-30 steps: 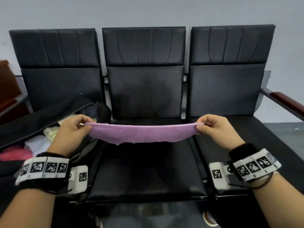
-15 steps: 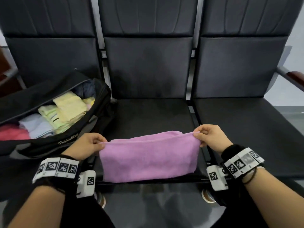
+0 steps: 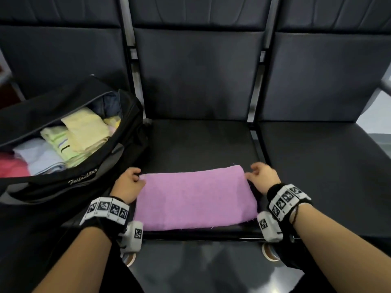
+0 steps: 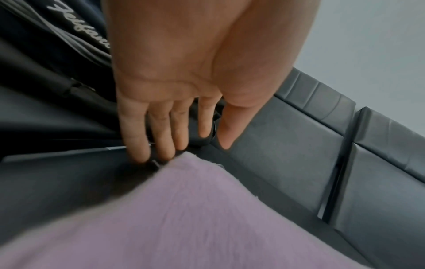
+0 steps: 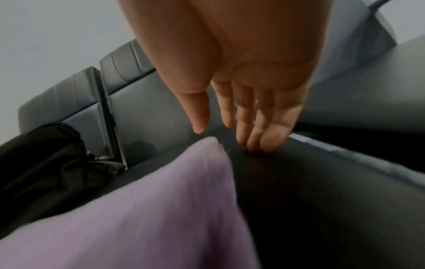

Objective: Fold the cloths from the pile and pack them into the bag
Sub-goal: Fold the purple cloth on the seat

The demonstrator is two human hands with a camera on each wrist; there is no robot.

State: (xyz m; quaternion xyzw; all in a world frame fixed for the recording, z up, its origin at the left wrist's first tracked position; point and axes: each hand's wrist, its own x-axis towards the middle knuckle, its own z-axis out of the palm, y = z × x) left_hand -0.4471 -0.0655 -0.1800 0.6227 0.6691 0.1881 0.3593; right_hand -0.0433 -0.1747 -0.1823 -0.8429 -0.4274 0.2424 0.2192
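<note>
A purple cloth (image 3: 194, 197) lies folded flat on the front of the middle seat (image 3: 201, 142); it also fills the lower part of the left wrist view (image 4: 184, 218) and the right wrist view (image 5: 149, 209). My left hand (image 3: 132, 179) is at its far left corner, fingers (image 4: 161, 138) straight and holding nothing. My right hand (image 3: 257, 173) is at the far right corner, fingers (image 5: 257, 131) straight, tips down on the seat beside the cloth. An open black bag (image 3: 69, 180) on the left seat holds folded yellow, white and pink cloths (image 3: 84, 134).
Three black seats stand in a row with upright backs. The right seat (image 3: 321, 166) is bare. The bag's dark flap (image 3: 53, 102) leans against the left backrest. A metal armrest (image 3: 385, 85) sticks out at the far right. Glossy dark floor lies below the seat edge.
The cloth came down from being held stretched in the air onto the middle seat. Both hands have let go of its corners and opened. The view tilted downward.
</note>
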